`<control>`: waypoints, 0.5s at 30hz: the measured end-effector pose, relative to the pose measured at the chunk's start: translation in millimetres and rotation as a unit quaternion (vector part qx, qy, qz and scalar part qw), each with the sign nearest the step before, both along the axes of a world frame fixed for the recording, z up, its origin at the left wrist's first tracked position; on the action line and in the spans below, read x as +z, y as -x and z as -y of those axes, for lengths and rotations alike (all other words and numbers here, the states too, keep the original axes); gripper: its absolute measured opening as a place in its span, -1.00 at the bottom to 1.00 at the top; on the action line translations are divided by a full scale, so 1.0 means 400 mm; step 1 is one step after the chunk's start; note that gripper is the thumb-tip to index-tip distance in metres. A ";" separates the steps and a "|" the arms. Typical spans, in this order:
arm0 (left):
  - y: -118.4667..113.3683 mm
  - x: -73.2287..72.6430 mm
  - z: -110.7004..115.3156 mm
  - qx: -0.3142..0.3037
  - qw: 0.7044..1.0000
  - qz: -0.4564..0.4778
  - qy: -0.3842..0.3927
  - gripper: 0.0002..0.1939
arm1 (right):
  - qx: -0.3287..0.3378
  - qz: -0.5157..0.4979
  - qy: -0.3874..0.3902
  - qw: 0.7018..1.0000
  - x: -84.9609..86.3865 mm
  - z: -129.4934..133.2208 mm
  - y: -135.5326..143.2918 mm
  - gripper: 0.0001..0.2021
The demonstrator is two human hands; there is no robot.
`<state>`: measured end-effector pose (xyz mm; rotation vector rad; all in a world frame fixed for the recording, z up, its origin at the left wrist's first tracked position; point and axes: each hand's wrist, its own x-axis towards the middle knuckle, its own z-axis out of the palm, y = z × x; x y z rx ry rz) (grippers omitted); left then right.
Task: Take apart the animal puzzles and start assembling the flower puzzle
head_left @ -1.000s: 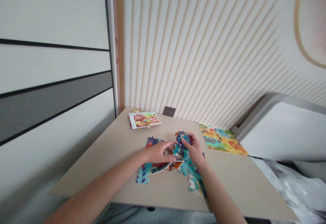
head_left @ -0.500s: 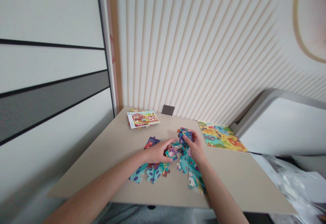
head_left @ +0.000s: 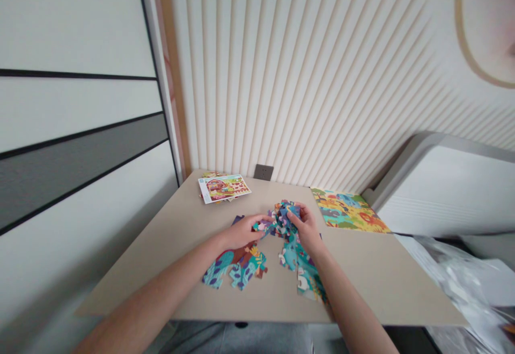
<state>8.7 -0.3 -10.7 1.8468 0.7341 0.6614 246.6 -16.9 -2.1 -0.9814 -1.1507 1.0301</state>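
Head view of two hands with jigsaw pieces, above and upon a pale table [head_left: 169, 241]. In the right hand [head_left: 307, 228], closed with the thumb over the top: a bunch of puzzle pieces [head_left: 288, 215], mostly blue and purple, raised above the tabletop; exact count impossible to tell. In the left hand [head_left: 243, 230], partly curled: a small puzzle piece [head_left: 261, 227] between thumb and fingers, just beside the bunch. Flat on the table near the left wrist, partly hidden by it: a left puzzle section [head_left: 241, 271] in teal, red-brown and yellow. Beside and partly beneath the right forearm: a right puzzle section [head_left: 308, 279], teal with white figures. Toward the back left: a barn picture card [head_left: 225, 187], atop other printed material. At the back right: a yellow animal picture [head_left: 350, 212], flat near the ribbed wall [head_left: 249, 75]. Between these two, low on the wall: a dark socket plate [head_left: 264, 171].
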 end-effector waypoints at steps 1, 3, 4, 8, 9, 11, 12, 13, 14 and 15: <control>0.001 0.001 -0.001 -0.001 1.000 0.011 0.002 -0.47 | 0.008 -0.011 0.007 1.000 0.000 0.000 -0.002 -0.60; 0.004 0.002 -0.002 -0.011 0.999 0.034 0.003 -0.46 | 0.042 -0.023 0.032 0.998 0.000 0.002 -0.006 -0.59; 0.006 0.002 -0.001 -0.018 0.999 0.045 0.005 -0.45 | 0.064 -0.022 0.046 0.997 -0.001 0.003 -0.006 -0.58; 0.009 0.002 0.002 -0.025 0.998 0.063 0.008 -0.36 | 0.115 0.007 0.072 0.991 -0.008 0.011 -0.002 -0.55; 0.009 0.001 0.002 -0.018 0.998 0.061 0.003 -0.33 | 0.113 0.015 0.068 0.991 -0.010 0.011 0.000 -0.55; 0.008 -0.003 -0.001 0.006 0.998 0.053 -0.017 -0.31 | 0.099 0.025 0.056 0.993 -0.012 0.011 0.001 -0.56; 0.007 -0.006 -0.004 0.022 0.998 0.050 -0.032 -0.30 | 0.088 0.026 0.050 0.995 -0.013 0.009 0.000 -0.56; 0.006 -0.009 -0.009 0.039 0.997 0.047 -0.047 -0.31 | 0.076 0.024 0.048 0.996 -0.014 0.007 -0.002 -0.56; 0.005 -0.013 -0.014 0.058 0.995 0.044 -0.063 -0.33 | 0.063 0.018 0.049 0.997 -0.014 0.005 -0.003 -0.55; 0.003 -0.017 -0.020 0.079 0.993 0.041 -0.078 -0.36 | 0.050 0.005 0.053 0.997 -0.015 0.003 -0.004 -0.55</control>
